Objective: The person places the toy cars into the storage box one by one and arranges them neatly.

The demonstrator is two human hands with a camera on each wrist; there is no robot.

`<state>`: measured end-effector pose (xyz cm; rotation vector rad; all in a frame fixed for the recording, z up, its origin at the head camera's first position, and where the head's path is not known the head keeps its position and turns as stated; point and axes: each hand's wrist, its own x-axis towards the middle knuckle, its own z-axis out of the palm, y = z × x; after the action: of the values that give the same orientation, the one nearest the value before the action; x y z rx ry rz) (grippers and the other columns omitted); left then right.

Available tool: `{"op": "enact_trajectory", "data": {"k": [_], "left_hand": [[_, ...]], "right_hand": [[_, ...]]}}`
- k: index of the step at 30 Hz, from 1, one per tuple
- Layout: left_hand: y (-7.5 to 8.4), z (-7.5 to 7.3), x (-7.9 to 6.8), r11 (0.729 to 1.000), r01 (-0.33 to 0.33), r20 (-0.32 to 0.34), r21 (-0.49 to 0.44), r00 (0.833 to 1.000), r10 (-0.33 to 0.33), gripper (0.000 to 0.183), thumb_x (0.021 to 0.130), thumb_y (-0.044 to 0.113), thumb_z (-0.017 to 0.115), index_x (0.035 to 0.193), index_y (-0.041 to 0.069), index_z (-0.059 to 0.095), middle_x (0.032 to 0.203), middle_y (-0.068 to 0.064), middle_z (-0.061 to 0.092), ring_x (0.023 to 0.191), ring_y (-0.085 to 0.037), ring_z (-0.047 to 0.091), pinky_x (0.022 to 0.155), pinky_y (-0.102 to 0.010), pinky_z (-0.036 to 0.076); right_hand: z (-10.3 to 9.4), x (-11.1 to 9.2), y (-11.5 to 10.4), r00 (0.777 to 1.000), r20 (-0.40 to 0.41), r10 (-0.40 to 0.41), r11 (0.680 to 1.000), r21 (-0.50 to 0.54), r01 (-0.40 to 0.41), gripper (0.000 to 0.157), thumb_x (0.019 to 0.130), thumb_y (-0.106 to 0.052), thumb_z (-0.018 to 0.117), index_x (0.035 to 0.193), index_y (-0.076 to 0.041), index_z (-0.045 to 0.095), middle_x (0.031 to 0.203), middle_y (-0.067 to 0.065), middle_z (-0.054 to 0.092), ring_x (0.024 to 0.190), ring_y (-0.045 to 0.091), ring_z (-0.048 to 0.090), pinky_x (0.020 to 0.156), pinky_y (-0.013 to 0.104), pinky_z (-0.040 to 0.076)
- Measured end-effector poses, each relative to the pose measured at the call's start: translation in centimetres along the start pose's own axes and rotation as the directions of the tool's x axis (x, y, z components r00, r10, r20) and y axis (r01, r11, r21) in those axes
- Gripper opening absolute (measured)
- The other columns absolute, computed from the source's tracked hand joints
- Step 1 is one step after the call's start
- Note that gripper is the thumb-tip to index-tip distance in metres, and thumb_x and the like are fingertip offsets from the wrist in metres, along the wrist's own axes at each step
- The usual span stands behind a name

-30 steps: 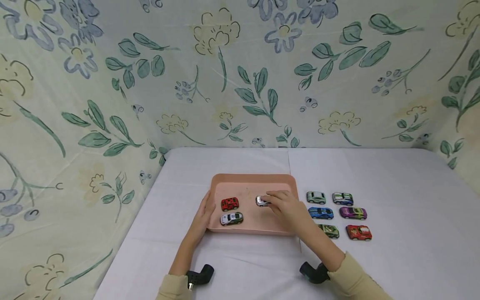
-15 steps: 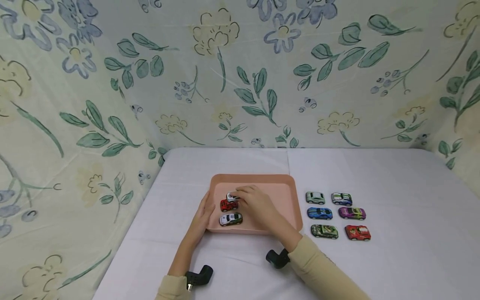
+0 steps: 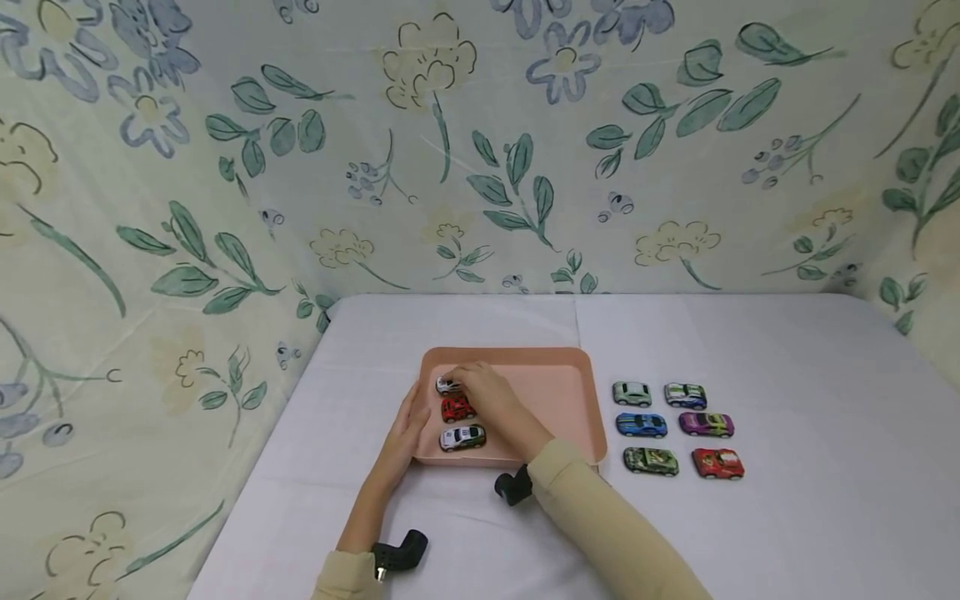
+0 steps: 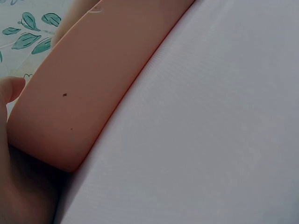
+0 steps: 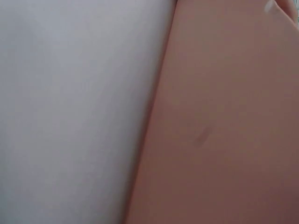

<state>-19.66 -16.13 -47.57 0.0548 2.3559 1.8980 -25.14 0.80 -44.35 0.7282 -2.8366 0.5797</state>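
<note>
A white toy car (image 3: 447, 386) with dark markings is at the upper left of the pink tray (image 3: 555, 408), its right part hidden under my right hand (image 3: 491, 396), whose fingertips pinch it. Just below it in the tray sits a red toy car (image 3: 457, 408). Nearest the front wall lies a silver-white toy car (image 3: 462, 437) with dark windows. My left hand (image 3: 403, 429) holds the tray's left side, fingers along the outer wall. In the left wrist view the thumb (image 4: 13, 88) laps over the rim. The right wrist view shows mostly the tray's outer wall (image 5: 219, 116).
Right of the tray, several toy cars stand in two columns: pale green (image 3: 632, 393), white-blue-green (image 3: 685, 395), blue (image 3: 641, 424), purple (image 3: 707, 424), camouflage green (image 3: 650, 461) and red (image 3: 717, 463). A white cloth (image 3: 810, 375) covers the table; floral fabric (image 3: 517, 167) hangs behind.
My right hand has carried the white toy car leftward across the tray, past the red car, to the upper left corner. My left hand has stayed on the tray's side.
</note>
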Motion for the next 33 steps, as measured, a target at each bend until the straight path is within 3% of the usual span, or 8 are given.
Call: {"op": "enact_trajectory", "data": {"k": [7,13,18,24,29,33], "left_hand": [[0.0,0.0,0.1,1.000,0.011,0.001,0.000,1.000,-0.011,0.057,0.096,0.035,0.040,0.146,0.025,0.015,0.154,-0.002,0.010,0.143,-0.026,0.003,0.114,-0.053,0.004],[1.6,0.1,-0.6,0.999,0.033,0.014,-0.002,0.999,-0.033,0.057,0.097,0.031,0.040,0.147,0.020,0.014,0.154,-0.006,0.008,0.142,-0.028,0.002,0.113,-0.054,0.004],[2.9,0.2,-1.4,0.999,0.031,0.020,0.028,0.999,-0.031,0.060,0.097,0.034,0.039,0.147,0.016,0.011,0.154,-0.008,0.008,0.142,-0.030,0.004,0.113,-0.054,0.006],[3.1,0.3,-1.7,0.999,0.028,0.014,0.037,0.999,-0.028,0.062,0.096,0.037,0.039,0.147,0.015,0.012,0.154,-0.009,0.009,0.142,-0.031,0.004,0.113,-0.054,0.006],[3.1,0.3,-1.8,0.999,0.018,0.010,0.036,1.000,-0.019,0.061,0.096,0.037,0.040,0.147,0.016,0.013,0.154,-0.009,0.010,0.142,-0.031,0.005,0.113,-0.055,0.006],[3.1,0.3,-1.7,0.999,0.016,0.011,0.031,1.000,-0.016,0.061,0.096,0.036,0.040,0.147,0.016,0.013,0.154,-0.010,0.010,0.142,-0.032,0.005,0.113,-0.054,0.006]], "right_hand": [[0.5,0.4,0.5,0.999,0.025,0.021,0.996,0.082,-0.023,0.033,0.088,0.004,0.048,0.109,-0.016,0.064,0.113,0.001,0.064,0.108,0.020,0.055,0.089,0.034,0.049],[0.8,0.4,0.8,1.000,0.026,0.005,0.994,0.112,-0.008,0.033,0.089,0.002,0.047,0.111,-0.016,0.062,0.114,0.002,0.063,0.111,0.019,0.055,0.093,0.032,0.048],[0.4,0.2,0.5,0.999,0.024,0.034,0.991,0.128,-0.036,0.026,0.094,-0.010,0.046,0.116,-0.011,0.060,0.119,0.007,0.060,0.115,0.023,0.053,0.098,0.035,0.044],[-0.1,-0.5,0.4,0.996,0.044,0.075,0.986,0.144,-0.080,0.034,0.093,-0.023,0.049,0.126,-0.013,0.054,0.129,0.007,0.054,0.123,0.024,0.047,0.104,0.039,0.039],[-1.0,-1.8,0.0,0.996,0.065,0.058,0.997,0.048,-0.061,0.043,0.093,-0.032,0.048,0.133,-0.014,0.047,0.136,0.007,0.047,0.128,0.024,0.042,0.109,0.043,0.031],[-1.5,-3.0,-0.4,0.998,0.037,0.045,0.999,-0.007,-0.044,0.046,0.094,-0.035,0.047,0.135,-0.014,0.044,0.139,0.007,0.044,0.131,0.023,0.038,0.111,0.049,0.024]]}}
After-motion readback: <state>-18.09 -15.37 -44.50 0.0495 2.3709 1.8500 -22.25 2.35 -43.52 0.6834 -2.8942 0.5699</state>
